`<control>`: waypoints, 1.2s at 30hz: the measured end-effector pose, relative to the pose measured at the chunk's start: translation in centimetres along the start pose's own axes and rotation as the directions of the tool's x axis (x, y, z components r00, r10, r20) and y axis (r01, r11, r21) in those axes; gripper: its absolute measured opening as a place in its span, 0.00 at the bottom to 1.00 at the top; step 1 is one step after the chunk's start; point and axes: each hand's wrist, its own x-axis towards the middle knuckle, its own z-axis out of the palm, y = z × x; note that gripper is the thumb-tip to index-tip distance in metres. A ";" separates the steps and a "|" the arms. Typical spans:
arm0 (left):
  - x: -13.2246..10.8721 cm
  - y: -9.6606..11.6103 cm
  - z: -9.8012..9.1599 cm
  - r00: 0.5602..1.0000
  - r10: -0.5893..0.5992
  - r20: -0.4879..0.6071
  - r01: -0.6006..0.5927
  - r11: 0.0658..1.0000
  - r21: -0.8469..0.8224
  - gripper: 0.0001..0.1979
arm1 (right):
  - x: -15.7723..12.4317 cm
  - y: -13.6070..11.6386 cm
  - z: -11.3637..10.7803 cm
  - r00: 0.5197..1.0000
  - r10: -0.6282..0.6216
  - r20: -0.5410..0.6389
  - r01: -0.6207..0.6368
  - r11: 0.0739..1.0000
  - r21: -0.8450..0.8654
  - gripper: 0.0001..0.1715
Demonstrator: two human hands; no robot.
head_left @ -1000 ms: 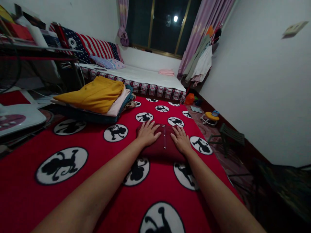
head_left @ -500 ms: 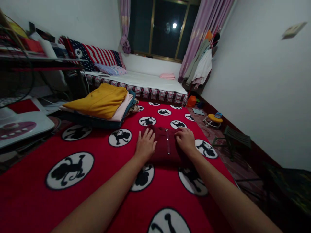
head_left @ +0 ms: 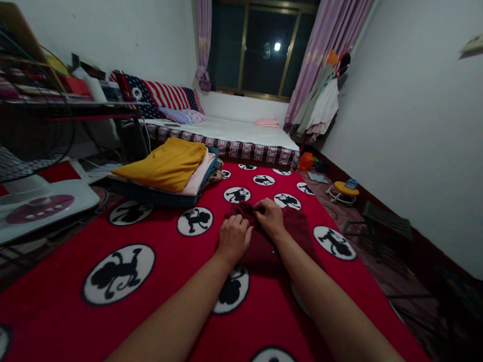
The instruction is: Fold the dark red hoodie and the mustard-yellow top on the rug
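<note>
Gripping one dark red garment (head_left: 298,231) at the middle of the frame, both hands sit close together on the red blanket (head_left: 158,281). The left hand (head_left: 234,239) is curled, fingers closed on the cloth's near left edge. The right hand (head_left: 268,217) lies just beyond it, fingers bent and pinching the bunched fabric at its far side. The garment lies on the blanket, spreading to the right of the hands. One stack of folded clothes (head_left: 169,168), yellow on top, rests at the blanket's upper left. One bed (head_left: 234,133) stands beyond, under the one window (head_left: 260,48). One fan (head_left: 33,151) fills the left edge, one small stool (head_left: 385,221) the right.
</note>
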 end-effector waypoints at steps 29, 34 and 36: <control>1.4 -0.8 -0.1 0.976 -0.133 -0.171 0.131 0.991 -0.023 0.23 | -3.9 5.9 -3.8 0.982 0.183 -0.044 -0.188 0.968 -0.165 0.28; 1.5 -0.7 0.3 0.989 -0.011 -0.148 0.012 1.000 0.007 0.25 | -2.4 6.5 -4.6 0.971 0.163 0.175 -0.154 0.986 -0.064 0.32; 1.9 -0.6 0.5 0.989 0.076 -0.124 -0.076 0.997 0.009 0.27 | -1.4 6.8 -4.8 0.951 0.157 0.265 -0.177 0.983 0.053 0.37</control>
